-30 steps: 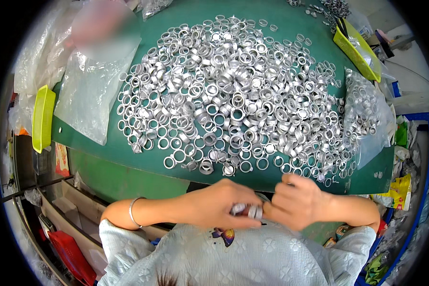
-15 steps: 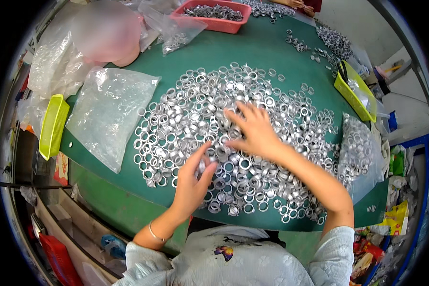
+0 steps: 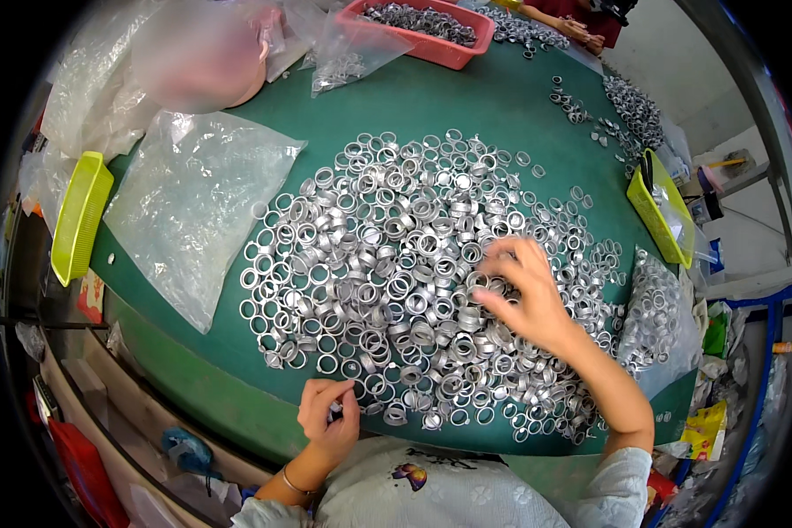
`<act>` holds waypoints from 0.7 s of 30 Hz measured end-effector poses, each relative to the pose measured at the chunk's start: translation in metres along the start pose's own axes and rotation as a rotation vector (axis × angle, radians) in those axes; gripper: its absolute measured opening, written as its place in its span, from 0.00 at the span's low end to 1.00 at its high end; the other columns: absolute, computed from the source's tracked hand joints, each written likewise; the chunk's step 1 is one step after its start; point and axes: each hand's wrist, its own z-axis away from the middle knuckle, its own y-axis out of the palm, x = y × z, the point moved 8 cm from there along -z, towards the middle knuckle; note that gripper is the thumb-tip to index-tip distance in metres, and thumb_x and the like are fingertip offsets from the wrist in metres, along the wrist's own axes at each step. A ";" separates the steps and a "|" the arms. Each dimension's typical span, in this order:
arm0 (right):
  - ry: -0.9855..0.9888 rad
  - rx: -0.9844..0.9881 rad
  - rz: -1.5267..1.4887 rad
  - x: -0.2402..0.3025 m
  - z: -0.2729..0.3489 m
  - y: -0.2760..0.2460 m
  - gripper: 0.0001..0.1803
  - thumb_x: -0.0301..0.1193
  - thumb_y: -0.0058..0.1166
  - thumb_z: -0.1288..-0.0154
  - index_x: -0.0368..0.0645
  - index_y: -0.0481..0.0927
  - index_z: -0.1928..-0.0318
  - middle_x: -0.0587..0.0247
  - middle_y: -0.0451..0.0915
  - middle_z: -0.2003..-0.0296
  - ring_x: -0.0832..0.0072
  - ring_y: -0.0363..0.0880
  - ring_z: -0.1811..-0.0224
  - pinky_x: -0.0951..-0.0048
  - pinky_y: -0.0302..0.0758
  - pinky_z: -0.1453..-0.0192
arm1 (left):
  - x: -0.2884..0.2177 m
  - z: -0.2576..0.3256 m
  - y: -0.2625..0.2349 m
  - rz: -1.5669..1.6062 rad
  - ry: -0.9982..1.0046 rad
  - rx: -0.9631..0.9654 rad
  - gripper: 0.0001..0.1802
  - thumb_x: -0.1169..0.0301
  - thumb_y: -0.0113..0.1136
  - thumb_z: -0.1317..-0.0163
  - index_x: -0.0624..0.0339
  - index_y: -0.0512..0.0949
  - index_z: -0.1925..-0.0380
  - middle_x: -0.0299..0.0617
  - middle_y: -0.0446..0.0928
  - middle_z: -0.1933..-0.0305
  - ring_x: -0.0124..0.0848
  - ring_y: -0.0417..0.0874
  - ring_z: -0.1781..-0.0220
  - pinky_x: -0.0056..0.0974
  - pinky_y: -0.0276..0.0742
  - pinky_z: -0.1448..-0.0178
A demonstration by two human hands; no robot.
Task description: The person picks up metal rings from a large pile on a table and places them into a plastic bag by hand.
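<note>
A wide heap of silver metal rings [image 3: 387, 264] is spread over the green table [image 3: 502, 97]. At the table's near edge, just off the heap, my left hand [image 3: 330, 421] is closed. A bit of grey metal, apparently a metal ring [image 3: 334, 410], shows between its thumb and fingers; most of it is hidden. My right hand [image 3: 532, 304] hovers over the right half of the heap, thumb and curved fingers apart, with nothing visibly gripped. Some rings beneath it are covered by the hand.
A clear plastic bag [image 3: 207, 194] lies flat left of the heap; a bag of rings [image 3: 656, 317] sits at the right edge. Yellow-green baskets [image 3: 81, 220] flank the table. A red tub [image 3: 444, 51] of metal parts stands at the back. Another person's hands [image 3: 585, 37] are at far right.
My left hand has drawn back from the heap to the near table edge, fingers closed. The right hand has moved right and nearer to me over the rings. The whole view has shifted slightly.
</note>
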 end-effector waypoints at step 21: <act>-0.075 0.328 0.003 0.022 0.026 -0.014 0.07 0.28 0.63 0.51 0.42 0.79 0.70 0.61 0.75 0.59 0.62 0.72 0.47 0.64 0.66 0.47 | 0.003 -0.004 0.003 -0.012 -0.009 0.032 0.15 0.86 0.60 0.57 0.60 0.80 0.67 0.42 0.74 0.74 0.33 0.76 0.78 0.32 0.71 0.75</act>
